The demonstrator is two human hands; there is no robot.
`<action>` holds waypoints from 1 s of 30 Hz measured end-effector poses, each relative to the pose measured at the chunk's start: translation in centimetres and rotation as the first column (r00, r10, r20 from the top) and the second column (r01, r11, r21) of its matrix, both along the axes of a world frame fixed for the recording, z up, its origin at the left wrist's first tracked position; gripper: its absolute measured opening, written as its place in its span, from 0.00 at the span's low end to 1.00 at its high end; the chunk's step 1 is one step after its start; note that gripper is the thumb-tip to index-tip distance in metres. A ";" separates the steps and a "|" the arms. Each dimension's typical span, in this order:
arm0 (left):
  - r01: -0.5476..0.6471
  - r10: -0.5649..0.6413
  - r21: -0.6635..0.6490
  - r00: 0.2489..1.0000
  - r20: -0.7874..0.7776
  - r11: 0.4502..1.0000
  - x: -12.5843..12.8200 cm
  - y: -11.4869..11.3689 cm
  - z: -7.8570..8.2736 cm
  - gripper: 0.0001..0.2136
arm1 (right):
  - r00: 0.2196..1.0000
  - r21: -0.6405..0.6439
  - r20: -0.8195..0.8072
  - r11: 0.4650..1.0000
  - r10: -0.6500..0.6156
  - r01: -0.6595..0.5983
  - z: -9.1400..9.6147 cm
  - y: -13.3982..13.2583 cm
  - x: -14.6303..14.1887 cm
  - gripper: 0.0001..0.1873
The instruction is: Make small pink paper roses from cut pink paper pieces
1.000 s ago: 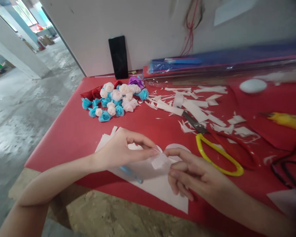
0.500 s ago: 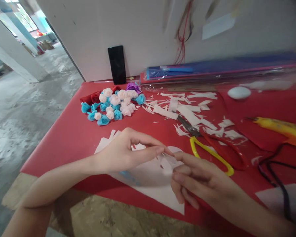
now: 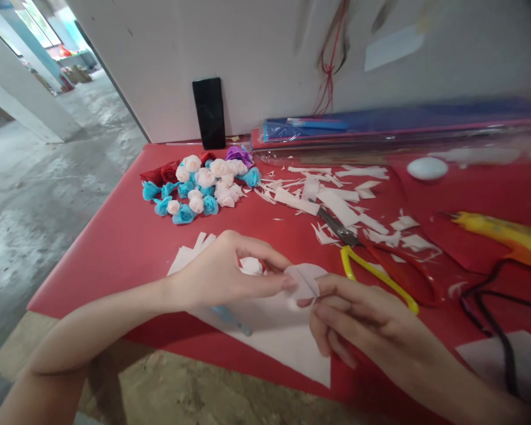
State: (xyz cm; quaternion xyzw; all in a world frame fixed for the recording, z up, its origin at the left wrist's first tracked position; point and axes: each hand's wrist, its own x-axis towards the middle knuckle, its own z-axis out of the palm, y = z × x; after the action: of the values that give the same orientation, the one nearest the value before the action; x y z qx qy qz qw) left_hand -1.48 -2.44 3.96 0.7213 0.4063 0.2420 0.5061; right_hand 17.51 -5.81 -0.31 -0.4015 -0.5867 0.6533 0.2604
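Near the front edge of the red tabletop (image 3: 124,242) I see my left hand (image 3: 221,274) pinching a small rounded paper piece (image 3: 304,278) between thumb and forefinger, and my right hand (image 3: 358,321) grasping the same piece from the other side with its fingertips. Both hands hold it just above a white paper sheet (image 3: 287,348) whose corner juts past the front edge. Under the left palm sits a small white paper bud (image 3: 251,265), and a blue pen (image 3: 230,317) lies on the sheet below the wrist. Just beyond my right hand lie scissors (image 3: 376,270) with one yellow and one red handle, blades among white paper scraps (image 3: 331,198). Toward the back left corner a pile of paper roses (image 3: 199,184) rests, and a yellow glue gun (image 3: 504,233) lies by the right edge.
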 end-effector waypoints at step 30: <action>-0.156 0.167 -0.068 0.963 0.211 0.985 1.1 -0.9 -1.6 0.02 | 0.998 -0.034 -0.039 0.998 -0.047 0.046 0.1 -0.3 -0.8 0.03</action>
State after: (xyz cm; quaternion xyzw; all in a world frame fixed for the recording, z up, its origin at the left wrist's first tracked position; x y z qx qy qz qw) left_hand -0.37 -3.30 2.39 0.6421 0.4123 0.3490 0.5440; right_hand 16.76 -6.11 -0.18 -0.4065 -0.5608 0.6645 0.2804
